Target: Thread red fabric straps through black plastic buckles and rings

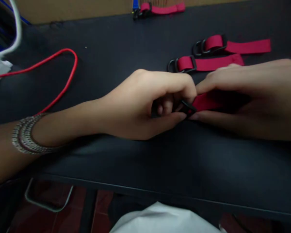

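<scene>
Between thumb and index finger, my left hand [140, 103] pinches a black buckle [188, 109] just above the dark table. A red webbing strap [207, 101] runs from that buckle into my right hand [254, 97], whose thumb and fingers are closed on it close to the buckle. The fingertips of both hands nearly meet there. Much of the strap is hidden inside my right hand. Just beyond my hands lie a red strap with black buckle parts [208, 63] and a similar strap [247, 47] behind it.
At the back edge lies another red strap [167, 9] with a black buckle and a blue piece. A red cord [74, 64] loops across the left of the table toward a braided bracelet [26, 136] on my left wrist. The table's front edge [135, 189] runs below my hands.
</scene>
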`<state>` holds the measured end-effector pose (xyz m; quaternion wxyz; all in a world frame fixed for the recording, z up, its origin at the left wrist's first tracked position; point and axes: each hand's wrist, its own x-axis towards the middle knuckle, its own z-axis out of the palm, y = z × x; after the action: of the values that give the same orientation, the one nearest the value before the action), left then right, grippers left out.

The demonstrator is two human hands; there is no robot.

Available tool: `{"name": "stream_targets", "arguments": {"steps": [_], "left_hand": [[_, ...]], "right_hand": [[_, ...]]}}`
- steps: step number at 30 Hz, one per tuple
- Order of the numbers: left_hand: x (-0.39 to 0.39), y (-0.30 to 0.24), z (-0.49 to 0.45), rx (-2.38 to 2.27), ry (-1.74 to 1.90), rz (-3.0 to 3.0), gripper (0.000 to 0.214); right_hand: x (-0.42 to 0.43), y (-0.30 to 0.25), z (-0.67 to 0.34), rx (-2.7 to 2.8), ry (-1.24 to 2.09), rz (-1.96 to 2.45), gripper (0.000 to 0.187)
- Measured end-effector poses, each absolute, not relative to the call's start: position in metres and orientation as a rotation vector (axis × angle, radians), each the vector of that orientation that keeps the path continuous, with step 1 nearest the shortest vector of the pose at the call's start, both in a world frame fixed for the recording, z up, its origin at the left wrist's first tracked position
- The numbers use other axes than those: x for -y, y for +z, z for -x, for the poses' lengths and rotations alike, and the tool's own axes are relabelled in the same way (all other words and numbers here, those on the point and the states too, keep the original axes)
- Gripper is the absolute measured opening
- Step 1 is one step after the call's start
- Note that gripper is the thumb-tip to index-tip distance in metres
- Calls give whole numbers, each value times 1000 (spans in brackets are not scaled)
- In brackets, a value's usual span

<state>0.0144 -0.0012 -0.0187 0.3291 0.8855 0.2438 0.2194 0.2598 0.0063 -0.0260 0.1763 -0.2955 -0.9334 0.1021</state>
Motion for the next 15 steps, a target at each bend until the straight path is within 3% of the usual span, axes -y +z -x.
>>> {"name": "stream_targets", "arguments": {"steps": [15], "left_hand": [[1, -20, -12, -691, 557, -2262, 11]], "right_hand": [[-5, -25, -258, 2664, 323, 828, 27]]}}
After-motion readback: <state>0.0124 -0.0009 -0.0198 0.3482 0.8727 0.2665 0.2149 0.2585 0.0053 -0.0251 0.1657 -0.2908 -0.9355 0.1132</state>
